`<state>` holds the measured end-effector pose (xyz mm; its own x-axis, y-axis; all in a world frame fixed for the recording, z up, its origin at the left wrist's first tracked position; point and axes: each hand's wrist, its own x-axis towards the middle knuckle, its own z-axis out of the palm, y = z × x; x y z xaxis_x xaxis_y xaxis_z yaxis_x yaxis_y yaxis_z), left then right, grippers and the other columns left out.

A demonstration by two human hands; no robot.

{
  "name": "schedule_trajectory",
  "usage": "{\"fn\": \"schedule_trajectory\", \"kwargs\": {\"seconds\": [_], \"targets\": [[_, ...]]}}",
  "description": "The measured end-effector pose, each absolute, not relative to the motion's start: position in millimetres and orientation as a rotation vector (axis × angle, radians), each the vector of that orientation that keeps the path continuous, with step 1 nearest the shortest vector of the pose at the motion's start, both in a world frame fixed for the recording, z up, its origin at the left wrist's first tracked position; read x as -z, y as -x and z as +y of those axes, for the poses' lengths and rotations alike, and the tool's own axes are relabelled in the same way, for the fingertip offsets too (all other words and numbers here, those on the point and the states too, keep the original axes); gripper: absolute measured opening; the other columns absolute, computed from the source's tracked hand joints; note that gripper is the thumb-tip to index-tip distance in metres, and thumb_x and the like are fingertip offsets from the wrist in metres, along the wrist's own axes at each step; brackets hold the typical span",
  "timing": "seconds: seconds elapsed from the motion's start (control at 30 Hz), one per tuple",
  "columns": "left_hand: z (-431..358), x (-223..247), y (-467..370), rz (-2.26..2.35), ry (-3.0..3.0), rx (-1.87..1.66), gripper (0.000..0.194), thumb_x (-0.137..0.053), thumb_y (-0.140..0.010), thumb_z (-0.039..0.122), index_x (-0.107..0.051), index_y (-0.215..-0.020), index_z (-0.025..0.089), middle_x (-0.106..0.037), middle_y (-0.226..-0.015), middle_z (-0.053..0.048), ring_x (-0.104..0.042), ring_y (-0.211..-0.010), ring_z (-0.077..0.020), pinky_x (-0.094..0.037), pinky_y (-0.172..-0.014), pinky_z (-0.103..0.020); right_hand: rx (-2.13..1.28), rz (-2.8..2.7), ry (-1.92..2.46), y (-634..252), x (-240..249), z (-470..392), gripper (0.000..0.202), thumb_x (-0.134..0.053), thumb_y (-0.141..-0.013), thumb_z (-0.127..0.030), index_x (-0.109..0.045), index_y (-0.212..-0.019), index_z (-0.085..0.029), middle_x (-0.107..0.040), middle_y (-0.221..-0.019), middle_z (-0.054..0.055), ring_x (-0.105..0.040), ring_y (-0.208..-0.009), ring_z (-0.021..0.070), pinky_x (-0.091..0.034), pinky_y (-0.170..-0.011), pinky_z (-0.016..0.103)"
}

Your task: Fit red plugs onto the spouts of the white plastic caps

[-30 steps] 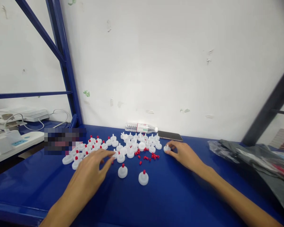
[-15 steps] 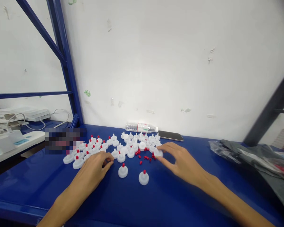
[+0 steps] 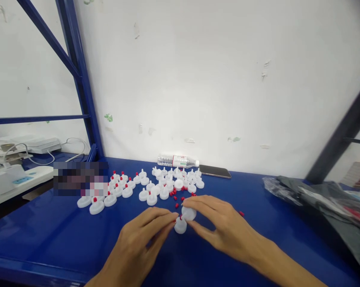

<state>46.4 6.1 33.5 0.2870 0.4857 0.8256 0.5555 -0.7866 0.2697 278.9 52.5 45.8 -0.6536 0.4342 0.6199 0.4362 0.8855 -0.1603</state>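
My right hand grips a white nozzle cap between thumb and fingers, tilted on its side. The fingers of my left hand are pinched together, with a bit of a small red tip cap showing at the fingertips. Just below and between the hands, a red-tipped white nozzle cap stands upright on the table. Beyond them lies a cluster of white nozzle caps, mostly without red tips, and loose red tip caps. To the left stands a group of red-tipped nozzle caps.
A clear plastic bottle lies near the wall, beside a dark phone. Grey plastic bags cover the table's right side. One red tip cap lies apart on the right. A white power strip is at left.
My right hand has brought a white nozzle cap from the cluster toward me. My left hand has moved right to meet it, its fingertips now pinched on a red tip cap.
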Motion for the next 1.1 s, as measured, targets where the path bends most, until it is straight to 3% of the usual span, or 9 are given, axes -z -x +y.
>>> {"fn": "schedule_trajectory", "kwargs": {"seconds": [0.23, 0.4, 0.63, 0.77, 0.87, 0.97, 1.1], "targets": [[9, -18, -48, -0.972, 2.509, 1.491, 0.029, -0.057, -0.098, 0.005, -0.070, -0.119, 0.019, -0.069, -0.101, -0.004, -0.071, -0.087, -0.0084, -0.056, -0.079, -0.013, 0.123, -2.364, 0.541, -275, -46, 48, 0.029, -0.066, -0.096, -0.019, -0.065, -0.124, -0.016, -0.075, -0.114, 0.008, -0.072, -0.097, 0.0226, -0.058, -0.083, 0.039], [6, -19, -50, -0.974, 2.490, 1.515, 0.030, -0.057, -0.097, 0.005, -0.071, -0.119, 0.019, -0.070, -0.101, -0.006, -0.073, -0.087, -0.0100, -0.058, -0.080, -0.016, 0.065, -2.301, 0.545, -275, -46, 46, 0.030, -0.070, -0.094, -0.023, -0.069, -0.123, -0.018, -0.077, -0.111, 0.007, -0.073, -0.094, 0.0214, -0.057, -0.085, 0.039], [0, -32, -56, -1.145, 2.478, 1.912, 0.025, -0.073, -0.088, 0.011, -0.079, -0.102, 0.031, -0.081, -0.091, 0.005, -0.077, -0.077, -0.0094, -0.058, -0.066, -0.010, -0.199, -2.224, 0.495, -272, -44, 45, 0.035, -0.079, -0.089, -0.027, -0.072, -0.121, -0.018, -0.078, -0.109, 0.006, -0.074, -0.096, 0.0181, -0.058, -0.086, 0.032], [-2, -33, -58, -1.154, 2.387, 1.972, 0.023, -0.075, -0.086, 0.013, -0.080, -0.097, 0.032, -0.082, -0.089, 0.008, -0.077, -0.073, -0.0086, -0.055, -0.060, -0.008, -0.312, -2.192, 0.496, -270, -48, 41, 0.040, -0.082, -0.086, -0.032, -0.071, -0.122, -0.019, -0.079, -0.106, 0.004, -0.074, -0.091, 0.0154, -0.057, -0.086, 0.028], [-2, -39, -49, -1.215, 2.321, 1.885, 0.019, -0.074, -0.087, 0.017, -0.079, -0.096, 0.033, -0.081, -0.089, 0.009, -0.074, -0.070, -0.0073, -0.054, -0.058, -0.009, -0.330, -2.181, 0.609, -276, -58, 43, 0.047, -0.078, -0.088, -0.043, -0.067, -0.128, -0.023, -0.078, -0.105, 0.001, -0.073, -0.090, 0.0158, -0.056, -0.086, 0.029], [4, -49, -25, -1.395, 2.194, 1.667, 0.011, -0.073, -0.089, 0.028, -0.077, -0.097, 0.033, -0.079, -0.087, 0.009, -0.066, -0.060, -0.0073, -0.050, -0.053, -0.014, -0.210, -2.085, 0.840, -289, -69, 54, 0.025, -0.061, -0.100, -0.041, -0.071, -0.117, -0.026, -0.077, -0.103, 0.001, -0.072, -0.090, 0.0175, -0.054, -0.084, 0.031], [17, -63, 13, -1.864, 1.959, 1.197, 0.026, -0.060, -0.088, 0.046, -0.077, -0.100, 0.032, -0.075, -0.077, 0.002, -0.069, -0.065, -0.0189, -0.049, -0.061, -0.029, 0.017, -2.024, 1.259, -313, -78, 79, 0.023, -0.053, -0.102, -0.037, -0.072, -0.107, -0.025, -0.077, -0.108, 0.003, -0.071, -0.093, 0.0207, -0.051, -0.084, 0.033]]}}
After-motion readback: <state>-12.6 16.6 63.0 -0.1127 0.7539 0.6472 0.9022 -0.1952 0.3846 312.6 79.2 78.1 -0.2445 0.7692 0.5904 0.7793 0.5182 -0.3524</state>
